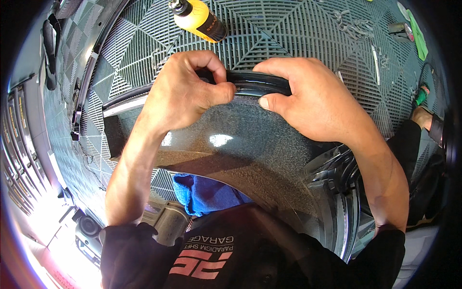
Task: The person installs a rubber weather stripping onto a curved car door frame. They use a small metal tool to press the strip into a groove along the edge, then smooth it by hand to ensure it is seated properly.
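Across the front of me lies a curved dark car body panel (pixel 260 125) with a dusty, speckled surface. A glossy black trim strip (pixel 260 82) runs along its far edge. My left hand (pixel 180 96) pinches the strip between thumb and curled fingers; a dark part shows in the gap of those fingers. To its right, my right hand (pixel 315 101) grips the same strip, thumb on the near side and fingers over the far side. The undersides of both grips are hidden. On my near side, a blue cloth (pixel 207 195) is bunched beneath the panel's edge.
A yellow spray bottle (pixel 199 20) stands on the grey slatted floor tiles (pixel 269 24) beyond my hands. Several metal tools (pixel 353 26) lie at the far right, near a green cloth (pixel 417 38). A green-handled tool (pixel 421 95) is at right. A long curved black strip (pixel 89 72) lies left.
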The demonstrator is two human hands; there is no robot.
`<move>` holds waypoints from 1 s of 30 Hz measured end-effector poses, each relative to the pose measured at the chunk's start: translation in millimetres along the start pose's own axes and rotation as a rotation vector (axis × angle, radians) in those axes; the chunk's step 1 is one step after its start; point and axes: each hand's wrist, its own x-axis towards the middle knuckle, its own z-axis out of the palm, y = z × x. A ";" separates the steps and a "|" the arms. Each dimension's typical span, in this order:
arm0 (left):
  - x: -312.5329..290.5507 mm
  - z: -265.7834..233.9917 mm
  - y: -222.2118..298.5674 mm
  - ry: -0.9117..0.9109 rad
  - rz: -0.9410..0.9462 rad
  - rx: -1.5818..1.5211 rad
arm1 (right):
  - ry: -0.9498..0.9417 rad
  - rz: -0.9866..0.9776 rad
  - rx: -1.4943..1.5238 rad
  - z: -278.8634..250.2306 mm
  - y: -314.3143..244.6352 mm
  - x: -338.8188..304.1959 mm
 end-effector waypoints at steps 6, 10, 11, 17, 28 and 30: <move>1.9 -1.8 -2.0 0.005 -0.006 0.042 | -0.020 0.011 0.010 -0.8 0.1 0.4; 1.9 -2.4 2.2 -0.025 -0.051 -0.021 | 0.035 -0.026 -0.004 1.4 2.6 -0.9; 2.1 -1.4 0.2 -0.020 -0.036 -0.014 | 0.015 -0.008 -0.003 -0.3 0.8 -0.2; 3.0 -0.5 -3.1 -0.020 -0.007 0.012 | 0.025 -0.012 0.049 2.2 4.3 -0.4; 1.8 -0.1 -1.6 -0.013 -0.026 -0.014 | -0.019 0.047 0.020 -2.3 -2.3 0.7; 1.4 0.5 0.7 -0.010 -0.046 0.002 | -0.002 0.002 0.018 -0.7 2.5 0.2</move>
